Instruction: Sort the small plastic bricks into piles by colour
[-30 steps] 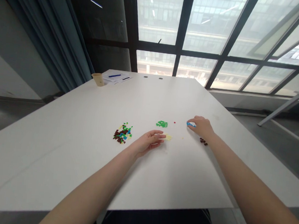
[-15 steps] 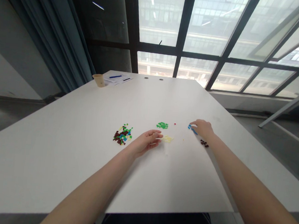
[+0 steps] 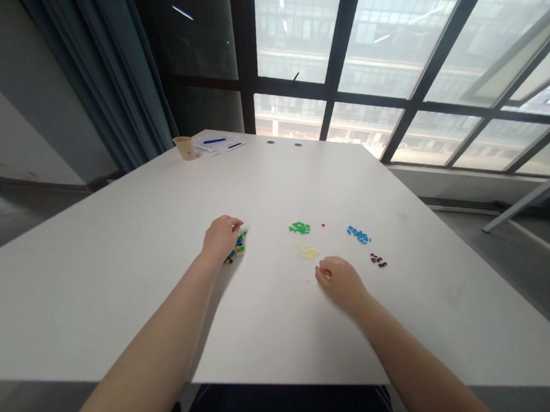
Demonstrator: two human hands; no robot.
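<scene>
My left hand (image 3: 219, 236) is bent over the mixed pile of small coloured pieces (image 3: 240, 246) and covers much of it. Its fingers are curled together, and whatever is between them is hidden. My right hand (image 3: 341, 279) hovers low over the table with thumb and fingertips pinched; I cannot make out anything in them. Just left of its fingertips lie a few tiny white pieces (image 3: 306, 279). Beyond it are the pale yellow pieces (image 3: 306, 251). Further off lie green pieces (image 3: 300, 227), one red piece (image 3: 323, 225), blue pieces (image 3: 359, 235) and dark brown pieces (image 3: 378, 260).
All this lies on a wide white table (image 3: 265, 332). At its far left stand a paper cup (image 3: 185, 149) and papers (image 3: 213, 145) with a blue pen (image 3: 214, 141) on them. Two dark round discs (image 3: 284, 143) sit near the far edge, before large windows.
My left hand has gone from beside the yellow pieces to the mixed pile. My right hand has left the blue pieces, coming nearer and leftward to beside the white ones.
</scene>
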